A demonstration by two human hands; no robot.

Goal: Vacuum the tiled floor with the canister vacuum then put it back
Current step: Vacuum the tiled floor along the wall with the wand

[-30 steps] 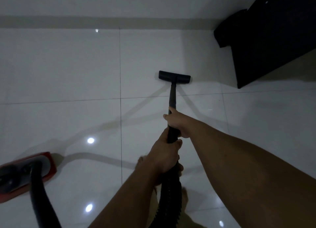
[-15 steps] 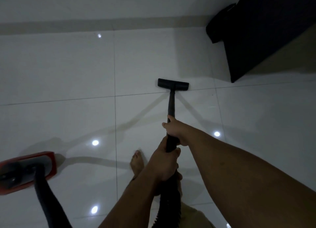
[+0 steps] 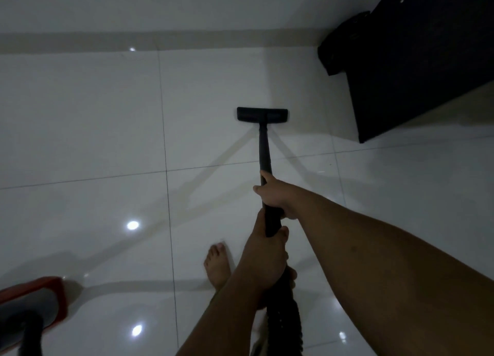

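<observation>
A black vacuum wand (image 3: 264, 147) runs from my hands to a flat black floor head (image 3: 262, 114) resting on the glossy white tiled floor (image 3: 93, 115). My right hand (image 3: 275, 195) grips the wand higher up. My left hand (image 3: 267, 257) holds it just below, where the ribbed black hose (image 3: 284, 326) begins. The red and grey canister vacuum (image 3: 32, 302) sits at the bottom left, partly cut off by the frame edge, with its hose (image 3: 29, 337) rising from its top.
A dark cabinet (image 3: 417, 62) stands at the upper right with a black bag-like object (image 3: 344, 43) beside it against the wall. A beige skirting strip (image 3: 160, 40) marks the far wall. My bare left foot (image 3: 216, 265) stands on the tile near the wand.
The floor head has slid forward, away from me, across the tile joint. My left foot has stepped forward into fuller view. Both hands keep their hold on the wand.
</observation>
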